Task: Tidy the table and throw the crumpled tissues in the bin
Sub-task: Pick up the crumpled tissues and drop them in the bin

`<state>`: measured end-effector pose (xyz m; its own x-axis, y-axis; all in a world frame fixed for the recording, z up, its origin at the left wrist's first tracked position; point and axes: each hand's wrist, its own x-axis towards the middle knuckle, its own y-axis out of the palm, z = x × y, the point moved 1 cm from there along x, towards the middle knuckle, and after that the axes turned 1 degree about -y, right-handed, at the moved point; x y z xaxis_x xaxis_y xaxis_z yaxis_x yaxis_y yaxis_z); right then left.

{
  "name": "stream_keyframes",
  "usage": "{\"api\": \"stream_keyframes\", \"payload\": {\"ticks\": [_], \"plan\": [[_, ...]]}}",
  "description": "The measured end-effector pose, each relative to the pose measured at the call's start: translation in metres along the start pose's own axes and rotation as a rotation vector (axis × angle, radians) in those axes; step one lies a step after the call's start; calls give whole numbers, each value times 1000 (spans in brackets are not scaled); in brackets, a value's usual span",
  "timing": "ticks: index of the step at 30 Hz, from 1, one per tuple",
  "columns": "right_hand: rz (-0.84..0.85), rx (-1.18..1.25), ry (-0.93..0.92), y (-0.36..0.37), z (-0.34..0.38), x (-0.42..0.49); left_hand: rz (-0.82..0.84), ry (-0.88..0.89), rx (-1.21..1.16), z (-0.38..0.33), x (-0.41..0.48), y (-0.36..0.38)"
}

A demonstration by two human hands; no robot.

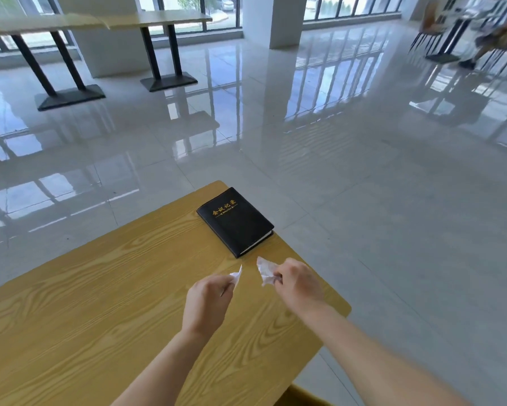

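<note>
Both my hands hover over the right part of the wooden table (99, 303). My left hand (206, 300) is pinched on a small crumpled white tissue (237, 277). My right hand (297, 284) grips a second crumpled white tissue (264, 271) between thumb and fingers. The two tissues are a short gap apart, just above the tabletop. A black notebook with gold lettering (236, 221) lies closed near the table's far right corner, just beyond the tissues. No bin is in view.
Glossy tiled floor (363, 171) surrounds the table. Two other tables on black pedestal legs (70, 92) stand at the far left. A white pillar (272, 19) rises at the back. Chairs and a seated person (495, 39) are at the far right.
</note>
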<state>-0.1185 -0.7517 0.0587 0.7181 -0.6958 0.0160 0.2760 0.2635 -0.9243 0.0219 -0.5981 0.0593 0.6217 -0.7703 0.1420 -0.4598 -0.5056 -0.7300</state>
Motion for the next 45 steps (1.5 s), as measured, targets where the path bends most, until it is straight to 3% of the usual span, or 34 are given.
{"api": "stream_keyframes", "payload": {"ticks": [13,21,29,39,45], "plan": [[-61,-16,186,-31,-114,-149,77,94,-53,-102,-108,87],[11,-4,269,-14,-163,-226,190,122,-4,-125,-174,136],[57,24,355,25,-180,-265,346,25,73,-107,-211,184],[227,44,485,159,-212,-305,524,-169,97,-17,-246,269],[325,79,532,227,-231,-317,542,-278,118,34,-256,307]]}}
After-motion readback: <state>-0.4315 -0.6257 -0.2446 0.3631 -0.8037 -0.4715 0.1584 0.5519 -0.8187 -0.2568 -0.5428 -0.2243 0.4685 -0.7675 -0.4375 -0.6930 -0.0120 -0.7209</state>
